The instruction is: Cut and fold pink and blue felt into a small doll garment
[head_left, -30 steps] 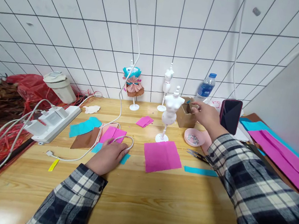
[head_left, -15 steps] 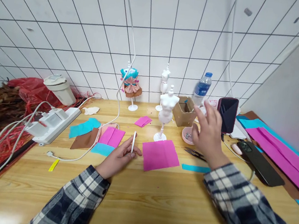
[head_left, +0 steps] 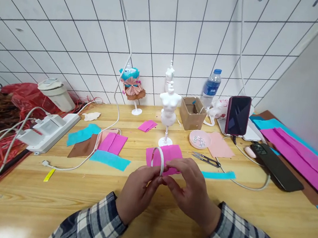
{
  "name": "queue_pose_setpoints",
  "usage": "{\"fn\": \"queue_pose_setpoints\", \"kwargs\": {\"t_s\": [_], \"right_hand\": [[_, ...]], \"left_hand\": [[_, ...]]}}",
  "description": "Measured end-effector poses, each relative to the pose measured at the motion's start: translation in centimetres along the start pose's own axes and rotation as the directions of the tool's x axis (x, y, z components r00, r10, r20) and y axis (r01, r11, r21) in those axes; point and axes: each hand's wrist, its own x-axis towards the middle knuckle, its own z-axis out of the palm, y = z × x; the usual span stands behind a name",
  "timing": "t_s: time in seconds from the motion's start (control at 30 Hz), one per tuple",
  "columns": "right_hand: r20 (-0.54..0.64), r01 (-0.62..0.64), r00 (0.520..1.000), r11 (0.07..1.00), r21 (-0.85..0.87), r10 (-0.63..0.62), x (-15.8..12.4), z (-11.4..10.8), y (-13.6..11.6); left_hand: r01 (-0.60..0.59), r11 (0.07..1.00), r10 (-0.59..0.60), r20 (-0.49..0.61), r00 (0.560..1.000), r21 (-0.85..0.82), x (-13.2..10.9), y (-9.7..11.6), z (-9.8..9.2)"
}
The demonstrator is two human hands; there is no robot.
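My left hand (head_left: 140, 190) pinches a thin white ring, seemingly a narrow roll of tape (head_left: 162, 160), between thumb and fingers. The ring stands on edge over a magenta paper sheet (head_left: 174, 151). From the other side, my right hand (head_left: 190, 191) closes its thumb and fingertips at the near rim of the roll, touching it by the left thumb. Whether a loose end is pinched there is too small to tell. Just behind the sheet is a white mannequin (head_left: 169, 110) on a stand. Right of the hands are thread snips (head_left: 208, 159) and a blue strip (head_left: 218, 175).
A pink dish of beads (head_left: 199, 139), a cardboard box (head_left: 192, 117) and a water bottle (head_left: 211, 86) stand at the back right. A phone (head_left: 238, 115) is propped nearby. Left are coloured paper pieces (head_left: 109, 160), a white cable (head_left: 78, 166) and a power strip (head_left: 53, 134).
My right hand has come down and left from above the dish to the tape roll. My left hand has moved right with the roll, now over the magenta sheet. The view has shifted slightly.
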Motion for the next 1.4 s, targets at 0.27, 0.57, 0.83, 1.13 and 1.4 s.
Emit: {"fn": "queue_pose_setpoints", "kwargs": {"t_s": [0.27,0.57,0.83,1.13,1.4], "right_hand": [[0.024,-0.006,1.000,1.000,-0.019,0.007,-0.1,0.0,0.1],[0.055,-0.057,0.997,0.997,-0.055,0.060,-0.4,0.3,0.3],[0.114,-0.033,0.993,0.996,-0.085,0.043,-0.4,0.2,0.4],[-0.026,-0.087,0.996,0.992,0.093,0.090,-0.4,0.1,0.1],[-0.037,-0.029,0.999,0.994,0.105,0.033,-0.1,-0.2,-0.1]], "left_hand": [[-0.133,0.973,0.120,0.079,0.990,0.186,0.1,-0.3,0.0],[-0.228,0.945,0.209,0.102,0.973,0.236,0.3,-1.3,-0.3],[-0.245,0.924,0.217,0.122,0.968,0.295,0.2,-1.6,-0.4],[-0.359,0.913,0.326,0.181,0.928,0.193,0.7,-1.2,-0.3],[-0.376,0.912,0.344,0.195,0.919,0.162,0.6,-0.7,-0.7]]}}
